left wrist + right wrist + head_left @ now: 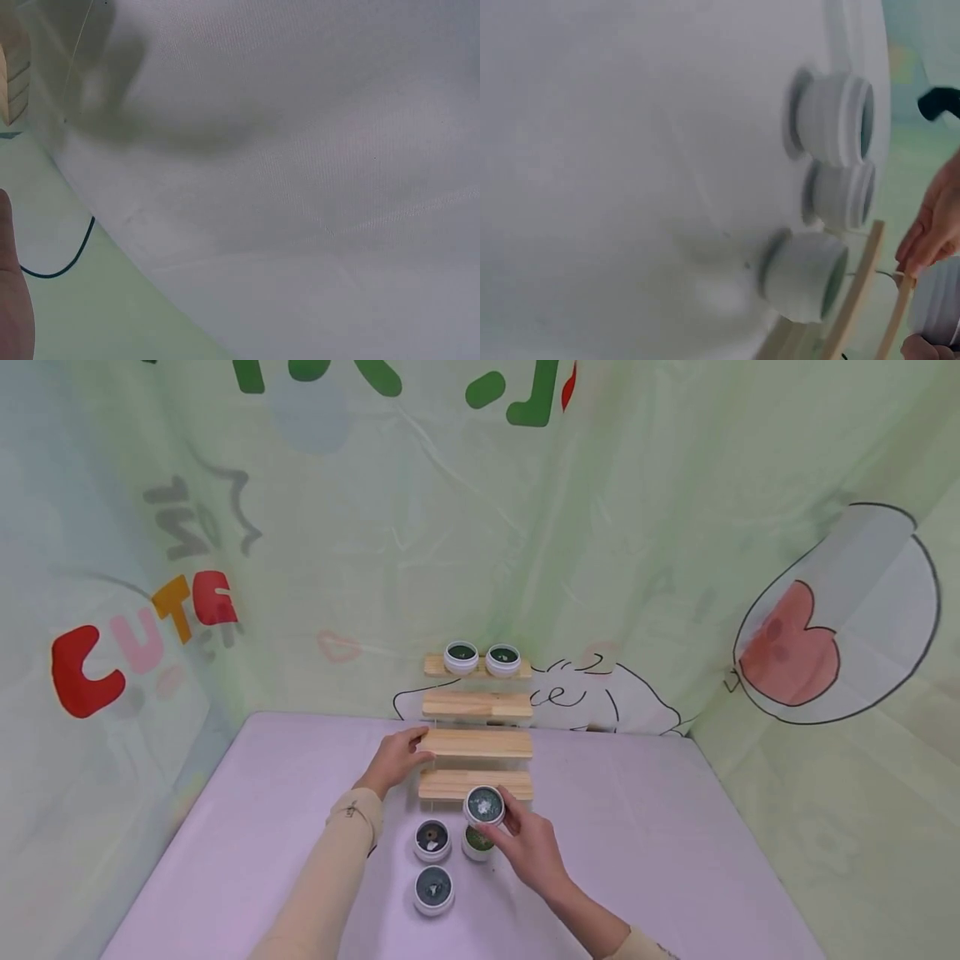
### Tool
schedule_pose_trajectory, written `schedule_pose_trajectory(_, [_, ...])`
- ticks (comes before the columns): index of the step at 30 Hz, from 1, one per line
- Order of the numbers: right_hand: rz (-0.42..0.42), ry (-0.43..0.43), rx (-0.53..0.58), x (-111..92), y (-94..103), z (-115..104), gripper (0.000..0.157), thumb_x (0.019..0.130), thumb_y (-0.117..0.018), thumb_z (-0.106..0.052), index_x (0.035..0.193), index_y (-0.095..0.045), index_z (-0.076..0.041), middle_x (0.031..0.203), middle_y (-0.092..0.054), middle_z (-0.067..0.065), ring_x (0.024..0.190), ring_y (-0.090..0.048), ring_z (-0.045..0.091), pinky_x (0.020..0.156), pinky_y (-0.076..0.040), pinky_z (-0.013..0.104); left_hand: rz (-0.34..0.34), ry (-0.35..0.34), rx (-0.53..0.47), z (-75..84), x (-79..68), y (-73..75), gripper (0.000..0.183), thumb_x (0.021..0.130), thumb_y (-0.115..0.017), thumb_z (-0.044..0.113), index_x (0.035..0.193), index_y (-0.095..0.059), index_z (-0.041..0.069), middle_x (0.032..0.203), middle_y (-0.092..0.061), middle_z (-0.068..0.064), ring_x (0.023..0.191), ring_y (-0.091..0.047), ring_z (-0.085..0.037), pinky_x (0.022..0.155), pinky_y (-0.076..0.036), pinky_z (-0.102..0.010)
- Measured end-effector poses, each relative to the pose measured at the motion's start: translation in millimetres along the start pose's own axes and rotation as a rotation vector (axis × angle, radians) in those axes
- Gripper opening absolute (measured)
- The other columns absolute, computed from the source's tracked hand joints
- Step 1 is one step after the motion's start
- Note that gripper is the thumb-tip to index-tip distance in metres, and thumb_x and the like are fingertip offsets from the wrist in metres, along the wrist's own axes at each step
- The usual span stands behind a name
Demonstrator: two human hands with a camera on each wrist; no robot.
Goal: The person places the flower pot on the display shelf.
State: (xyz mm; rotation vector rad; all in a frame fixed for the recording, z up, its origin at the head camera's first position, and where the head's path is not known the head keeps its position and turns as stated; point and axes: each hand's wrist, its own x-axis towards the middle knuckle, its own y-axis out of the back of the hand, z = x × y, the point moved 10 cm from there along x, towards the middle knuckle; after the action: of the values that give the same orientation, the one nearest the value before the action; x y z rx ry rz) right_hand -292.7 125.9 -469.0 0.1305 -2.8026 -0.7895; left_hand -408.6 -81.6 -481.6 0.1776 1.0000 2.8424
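In the head view my right hand (pixel 531 852) grips a small white round jar (pixel 485 806) with a dark green top, its thumb and fingers at the sides. That jar is raised in front of the lowest step of a wooden step rack (pixel 476 785) and partly covers a white jar with a mossy green top (pixel 477 843). My left hand (pixel 395 760) pinches the left end of the rack's second step from the bottom; the right wrist view shows these fingers (pixel 922 247) too. Only a sliver of the left hand (pixel 13 292) shows in its own wrist view.
On the rack's top step two dark-topped white jars (pixel 461 657) stand side by side. Two more jars (pixel 432 888) sit on the pale lilac table (pixel 637 843), one behind the other, left of the mossy one. Printed cloth (pixel 637 568) hangs behind and at both sides.
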Motion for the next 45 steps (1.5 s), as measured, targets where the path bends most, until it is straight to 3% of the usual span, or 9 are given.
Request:
schedule_pose_trajectory(6, [0.046, -0.026, 0.041, 38.2, 5.6, -10.0, 0.066, 0.084, -0.078, -0.018, 0.138, -0.049, 0.008, 0.132, -0.057, 0.025, 0.121, -0.058, 0.029, 0.092, -0.054, 0.026, 0.006, 0.012, 0.002, -1.1, -0.7, 2.6, 0.06, 0.088, -0.074, 0.017, 0.139, -0.051, -0.004, 0.138, -0.054, -0.021, 0.123, -0.056, -0.034, 0.101, -0.051, -0.04])
schedule_pose_trajectory(14, [0.071, -0.038, -0.045, 90.2, 12.0, -25.9, 0.062, 0.086, -0.077, -0.025, 0.137, -0.053, 0.003, 0.128, -0.062, 0.019, 0.117, -0.061, 0.026, 0.092, -0.056, 0.032, 0.007, -0.014, 0.009, 1.5, -2.4, 2.2, 0.059, 0.087, -0.074, 0.016, 0.137, -0.051, -0.006, 0.136, -0.055, -0.023, 0.12, -0.057, -0.035, 0.099, -0.052, -0.04])
schedule_pose_trajectory(22, [0.096, -0.043, -0.114, 129.0, 10.7, -37.5, 0.053, 0.088, -0.075, -0.029, 0.13, -0.06, -0.001, 0.113, -0.069, 0.014, 0.093, -0.063, 0.022, 0.081, -0.057, 0.039, 0.012, -0.013, 0.039, -1.2, -1.4, 2.9, 0.058, 0.088, -0.074, 0.019, 0.137, -0.053, -0.003, 0.137, -0.055, -0.021, 0.118, -0.059, -0.034, 0.099, -0.053, -0.041])
schedule_pose_trajectory(34, [0.104, -0.108, -0.122, 151.0, -0.4, -39.0, 0.053, 0.09, -0.072, -0.031, 0.132, -0.059, -0.001, 0.119, -0.067, 0.016, 0.104, -0.061, 0.027, 0.093, -0.054, 0.043, 0.004, -0.01, 0.011, -0.2, -1.3, 2.8, 0.058, 0.088, -0.073, 0.019, 0.138, -0.052, -0.004, 0.138, -0.054, -0.021, 0.119, -0.058, -0.035, 0.099, -0.052, -0.041])
schedule_pose_trajectory(45, [0.105, -0.124, -0.113, 160.7, -6.1, -41.1, 0.043, 0.091, -0.071, -0.033, 0.122, -0.063, -0.005, 0.114, -0.068, 0.013, 0.103, -0.06, 0.026, 0.091, -0.053, 0.041, -0.005, -0.001, 0.008, 8.3, -4.1, 6.7, 0.056, 0.089, -0.073, 0.015, 0.137, -0.051, -0.006, 0.138, -0.053, -0.022, 0.119, -0.058, -0.036, 0.099, -0.052, -0.041])
